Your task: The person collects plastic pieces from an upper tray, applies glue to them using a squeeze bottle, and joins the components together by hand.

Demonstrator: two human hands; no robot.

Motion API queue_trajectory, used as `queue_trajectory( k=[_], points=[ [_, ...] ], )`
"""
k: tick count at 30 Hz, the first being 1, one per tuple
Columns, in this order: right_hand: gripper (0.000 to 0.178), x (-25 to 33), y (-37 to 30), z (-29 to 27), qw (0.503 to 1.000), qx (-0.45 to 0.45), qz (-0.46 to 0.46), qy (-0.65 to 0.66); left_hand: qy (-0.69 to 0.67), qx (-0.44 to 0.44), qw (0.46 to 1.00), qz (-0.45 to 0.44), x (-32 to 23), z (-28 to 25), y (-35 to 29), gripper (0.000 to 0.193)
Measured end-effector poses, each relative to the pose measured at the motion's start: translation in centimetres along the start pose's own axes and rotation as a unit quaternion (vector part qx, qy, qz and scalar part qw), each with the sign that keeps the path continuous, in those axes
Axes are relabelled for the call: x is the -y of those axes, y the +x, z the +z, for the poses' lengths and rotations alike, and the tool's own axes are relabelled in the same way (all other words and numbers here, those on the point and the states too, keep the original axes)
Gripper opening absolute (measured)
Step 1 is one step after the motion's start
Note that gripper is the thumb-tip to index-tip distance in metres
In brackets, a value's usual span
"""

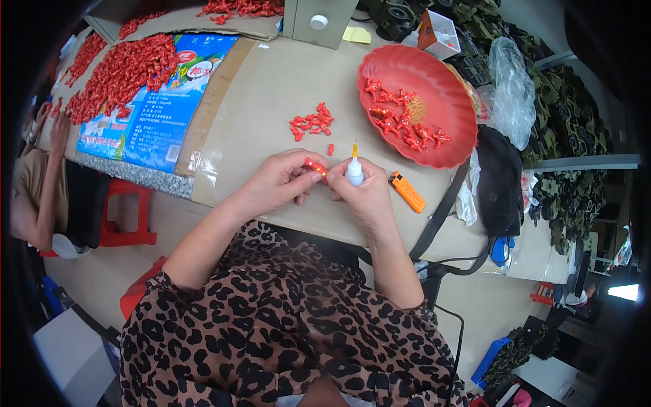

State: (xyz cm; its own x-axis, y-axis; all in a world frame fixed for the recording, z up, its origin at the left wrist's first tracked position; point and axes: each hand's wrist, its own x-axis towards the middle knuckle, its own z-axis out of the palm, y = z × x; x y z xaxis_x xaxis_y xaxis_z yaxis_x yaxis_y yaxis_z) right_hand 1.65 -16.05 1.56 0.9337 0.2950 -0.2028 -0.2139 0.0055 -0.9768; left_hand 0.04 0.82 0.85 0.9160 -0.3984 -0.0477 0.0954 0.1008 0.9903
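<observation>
Pinching a small glossy red plastic figure (314, 165) at the frame's centre, the left hand (274, 179) apparently steadies it, while the right hand (367, 198) grips a white plastic bottle (354, 174), yellow nozzle (354, 150) toward the frame's top, likely so the tip clears the figure.

Both bare forearms (207, 239) angle inward; the left hand (274, 180) is pinched, the right hand (367, 197) curled in a grip just beside it.

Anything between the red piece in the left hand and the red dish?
Yes: the bottle, held in the right hand. In this view its yellow nozzle stands on the straight line from the red piece to the red dish.
</observation>
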Motion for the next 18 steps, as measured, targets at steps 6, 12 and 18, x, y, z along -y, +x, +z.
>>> queue_trajectory(
  k=[6, 12, 18],
  points=[
    [0.014, -0.5, -0.4, -0.2, 0.978, -0.091, -0.08, 0.17, -0.017, -0.054, 0.998, 0.011, -2.1, 0.0, 1.6, 0.016],
    [0.021, -0.7, -1.5, -0.4, 0.938, -0.089, -0.197, 0.271, 0.409, -0.138, 0.866, 0.251, -3.8, 2.0, 8.7, 0.023],
    [0.026, -0.5, -1.3, -0.4, 0.969, -0.09, -0.171, 0.157, 0.466, -0.128, 0.843, 0.234, -3.6, 1.2, 11.5, 0.025]
  ],
)
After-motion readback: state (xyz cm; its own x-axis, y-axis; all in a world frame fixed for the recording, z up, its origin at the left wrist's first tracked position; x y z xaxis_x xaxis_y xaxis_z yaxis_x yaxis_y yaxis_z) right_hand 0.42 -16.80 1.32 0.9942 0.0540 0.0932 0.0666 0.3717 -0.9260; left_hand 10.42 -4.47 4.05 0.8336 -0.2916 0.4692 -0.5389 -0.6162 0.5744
